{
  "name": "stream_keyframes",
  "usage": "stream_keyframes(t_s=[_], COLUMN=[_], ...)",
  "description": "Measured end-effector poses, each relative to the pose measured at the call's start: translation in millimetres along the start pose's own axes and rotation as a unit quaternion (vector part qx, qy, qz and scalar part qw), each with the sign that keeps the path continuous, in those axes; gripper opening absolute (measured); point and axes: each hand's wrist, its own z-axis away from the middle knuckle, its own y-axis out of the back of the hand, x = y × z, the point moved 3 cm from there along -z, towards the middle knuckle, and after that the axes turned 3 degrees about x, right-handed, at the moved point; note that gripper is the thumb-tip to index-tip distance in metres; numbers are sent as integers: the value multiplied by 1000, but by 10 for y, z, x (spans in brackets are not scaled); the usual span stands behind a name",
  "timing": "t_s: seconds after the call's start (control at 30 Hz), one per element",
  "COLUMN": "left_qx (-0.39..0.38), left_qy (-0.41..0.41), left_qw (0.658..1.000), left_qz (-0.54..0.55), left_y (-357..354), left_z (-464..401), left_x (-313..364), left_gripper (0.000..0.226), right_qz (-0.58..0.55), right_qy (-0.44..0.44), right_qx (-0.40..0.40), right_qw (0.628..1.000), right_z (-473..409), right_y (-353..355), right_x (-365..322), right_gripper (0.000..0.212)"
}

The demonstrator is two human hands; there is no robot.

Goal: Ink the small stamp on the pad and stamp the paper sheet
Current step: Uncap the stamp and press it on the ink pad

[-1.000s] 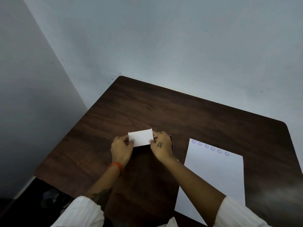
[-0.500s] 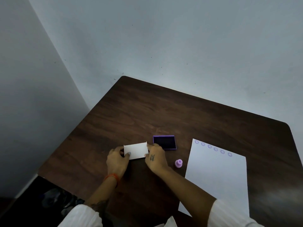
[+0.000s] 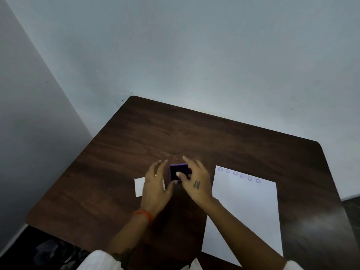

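six purple marks are already seen along the top of the paper sheet (image 3: 247, 203) at lower right, the ink pad (image 3: 178, 171) is flanked mid-frame by the released left hand (image 3: 155, 188) and right hand (image 3: 196, 182), and the small stamp is not seen.

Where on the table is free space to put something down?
Bare wood lies behind the ink pad toward the wall, and right of the paper sheet. It is crowded around both hands, the pad and the white lid.
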Motion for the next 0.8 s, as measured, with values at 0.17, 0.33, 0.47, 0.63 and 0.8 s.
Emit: stream_keyframes(t_s=[0.17, 0.33, 0.47, 0.63, 0.8], left_qx=[-154, -218, -211, -192, -172], left_qy=[-42, -21, -25, -18, -19], left_qw=[987, 976, 977, 981, 984], left_qz=[5, 18, 4, 3, 46], left_y=[-438, -702, -789, -802, -739], left_z=[169, 254, 263, 239, 204], left_x=[191, 207, 213, 215, 283], left_gripper=[76, 58, 35, 25, 23], right_qz=[11, -42, -66, -50, -95], right_qy=[-53, -88, -94, -107, -99], right_qx=[31, 24, 28, -2, 11], right_qw=[998, 995, 993, 993, 990], right_z=[277, 547, 586, 547, 503], right_y=[298, 245, 197, 194, 275], right_x=[412, 674, 713, 747, 695], right_gripper=[52, 34, 24, 30, 17])
